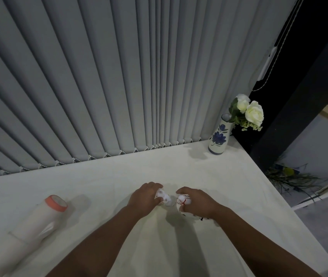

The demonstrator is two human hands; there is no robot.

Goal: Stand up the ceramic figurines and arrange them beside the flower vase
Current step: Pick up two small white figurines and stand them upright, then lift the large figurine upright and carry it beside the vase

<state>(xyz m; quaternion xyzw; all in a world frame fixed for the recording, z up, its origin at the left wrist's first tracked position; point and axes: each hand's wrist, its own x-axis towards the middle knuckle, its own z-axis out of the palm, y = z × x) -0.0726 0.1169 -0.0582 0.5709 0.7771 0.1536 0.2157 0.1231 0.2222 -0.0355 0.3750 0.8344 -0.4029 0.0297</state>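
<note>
The left hand (145, 198) is clamped on a grey-spotted figurine (164, 197). Just right of it, the right hand (197, 200) grips a red-marked figurine (182, 202). The flower vase (220, 137) stands well beyond both grips, far right.

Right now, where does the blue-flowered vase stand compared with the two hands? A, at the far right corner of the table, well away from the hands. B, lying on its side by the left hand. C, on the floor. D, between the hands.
A: the vase stands upright at the far right corner of the table, while the left hand and right hand each hold a figurine near the middle.
</note>
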